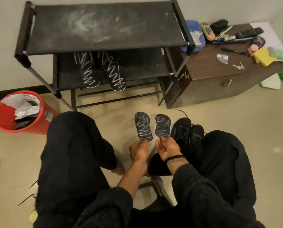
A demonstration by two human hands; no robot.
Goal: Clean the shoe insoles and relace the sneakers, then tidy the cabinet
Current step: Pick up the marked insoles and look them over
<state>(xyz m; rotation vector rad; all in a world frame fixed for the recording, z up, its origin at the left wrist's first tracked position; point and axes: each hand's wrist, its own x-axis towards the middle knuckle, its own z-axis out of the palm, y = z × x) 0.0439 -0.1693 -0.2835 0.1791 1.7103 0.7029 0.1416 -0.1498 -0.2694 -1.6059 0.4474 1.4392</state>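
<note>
Two black insoles scribbled with white chalk are held up between my knees. My left hand (140, 149) pinches the heel end of the left insole (143, 126). My right hand (168, 148) holds the heel of the right insole (163, 125), palm turned up. A pair of black sneakers (186, 130) lies on the floor just right of the insoles, with a loose lace trailing. Two more chalk-marked insoles (88, 69) (113, 71) lie on the middle shelf of the black shoe rack (103, 27), whose top shelf is smeared with white dust.
A red bucket (21, 112) with crumpled paper and plastic stands at the left. A brown cabinet (219, 76) at the right carries a blue tub, pens, remote, keys, yellow sponge and other clutter. My knees frame the tiled floor. Loose laces lie at the bottom left.
</note>
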